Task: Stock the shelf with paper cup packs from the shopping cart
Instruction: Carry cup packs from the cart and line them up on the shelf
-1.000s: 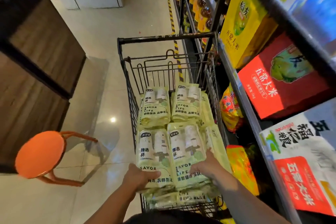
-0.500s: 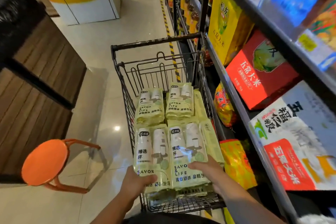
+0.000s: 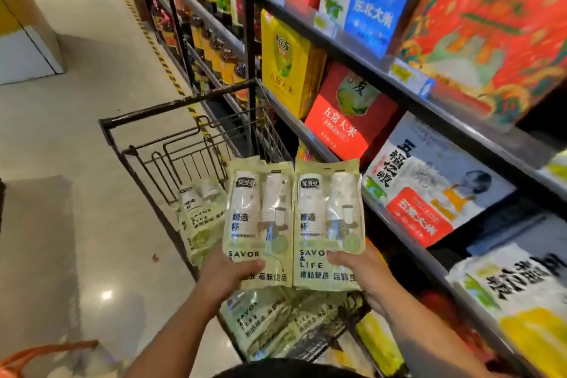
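Shelf (image 3: pixel 399 83) on the right, shopping cart (image 3: pixel 178 104) beside it, two paper cup packs (image 3: pixel 276 193) held above the cart.
More packs (image 3: pixel 199 218) lie in the cart. The left hand (image 3: pixel 227 273) grips the left pack (image 3: pixel 254 224) by its lower end, the right hand (image 3: pixel 365 276) the right pack (image 3: pixel 328 218), side by side.

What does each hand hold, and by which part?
The left hand grips one paper cup pack by its lower end; the right hand, a second pack likewise.

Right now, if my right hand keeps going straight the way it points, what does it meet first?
Probably the other paper cup pack, held by your left hand: your right hand points ahead and slightly left, and its own pack sits edge to edge with it. Depth is unclear.
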{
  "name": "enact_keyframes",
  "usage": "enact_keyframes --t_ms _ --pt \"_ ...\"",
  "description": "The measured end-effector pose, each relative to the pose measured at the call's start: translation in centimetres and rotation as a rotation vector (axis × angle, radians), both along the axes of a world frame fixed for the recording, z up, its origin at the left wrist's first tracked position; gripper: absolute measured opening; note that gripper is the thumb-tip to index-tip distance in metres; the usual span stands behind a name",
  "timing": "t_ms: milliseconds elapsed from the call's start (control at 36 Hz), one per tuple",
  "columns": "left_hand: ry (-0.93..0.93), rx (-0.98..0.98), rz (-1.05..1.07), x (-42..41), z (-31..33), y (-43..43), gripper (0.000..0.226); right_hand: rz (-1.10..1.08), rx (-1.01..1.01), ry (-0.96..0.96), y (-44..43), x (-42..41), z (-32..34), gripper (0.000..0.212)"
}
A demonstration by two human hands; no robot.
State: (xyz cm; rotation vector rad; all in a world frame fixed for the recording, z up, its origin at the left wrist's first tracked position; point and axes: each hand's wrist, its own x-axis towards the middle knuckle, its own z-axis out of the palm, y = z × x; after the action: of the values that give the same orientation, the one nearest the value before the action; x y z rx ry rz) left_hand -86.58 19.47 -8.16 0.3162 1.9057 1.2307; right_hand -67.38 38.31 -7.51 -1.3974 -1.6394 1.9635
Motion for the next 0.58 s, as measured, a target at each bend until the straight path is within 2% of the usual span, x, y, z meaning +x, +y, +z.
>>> enact_keyframes --t_ms 83,167,306,417,472,528,556,583 --pt "0.058 0.064 -0.089 -1.0 -0.4 -0.4 0.039 -0.076 0.041 0.006 -2.1 1.0 1.0 0.061" --pt "0.059 0.125 -0.179 -0.6 0.3 0.0 0.040 -0.167 0.097 0.012 -4.3 2.9 2.2 0.069" --pt "0.040 0.154 -0.360 0.9 0.7 0.8 0.049 -0.356 0.142 0.022 -8.2 7.1 4.0 0.051" --pt "0.047 0.161 -0.494 3.1 1.5 1.5 0.045 -0.509 0.164 0.010 -11.3 10.7 4.7 0.044" --pt "0.035 0.159 -0.550 4.3 1.7 1.9 0.055 -0.583 0.165 0.018 -13.0 12.6 5.1 0.045" --pt "0.044 0.188 -0.595 5.8 1.9 2.4 0.082 -0.641 0.181 0.025 -14.5 14.5 5.6 0.048" --pt "0.040 0.207 -0.630 6.7 2.3 2.6 0.085 -0.671 0.185 0.024 -15.3 15.5 6.0 0.048" --pt "0.040 0.217 -0.662 7.6 2.9 2.7 0.073 -0.703 0.195 0.031 -16.0 16.4 6.3 0.048"
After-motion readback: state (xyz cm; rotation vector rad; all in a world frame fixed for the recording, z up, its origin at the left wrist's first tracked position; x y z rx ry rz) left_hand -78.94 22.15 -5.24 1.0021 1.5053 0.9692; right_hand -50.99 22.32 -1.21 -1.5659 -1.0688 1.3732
